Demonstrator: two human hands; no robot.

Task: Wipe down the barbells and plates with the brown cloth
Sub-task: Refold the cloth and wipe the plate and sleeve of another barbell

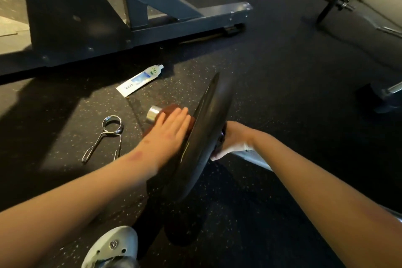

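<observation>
Speckled black rubber floor (272, 61) everywhere, with a big grey steel frame (71, 17) parked across the top left. Then a black plate (206, 132), tilted up on its edge on the barbell (153, 113), chrome end poking out to the left. Flat on the brown cloth (170, 108), the left hand (171, 130), fingers (180, 115) straight and close together, pressing the cloth onto the bar right up against the plate's left face. On the other side of the plate, the right hand (233, 139), fingers (217, 155) curled round the bar there, partly hidden, so can't make out the whole grip. Off to the left on the floor, a spring collar (104, 126) lying loose, apart from the bar. Further back, a white tube (139, 80) near the frame. Down at the bottom edge, toe of a white shoe (113, 243).
</observation>
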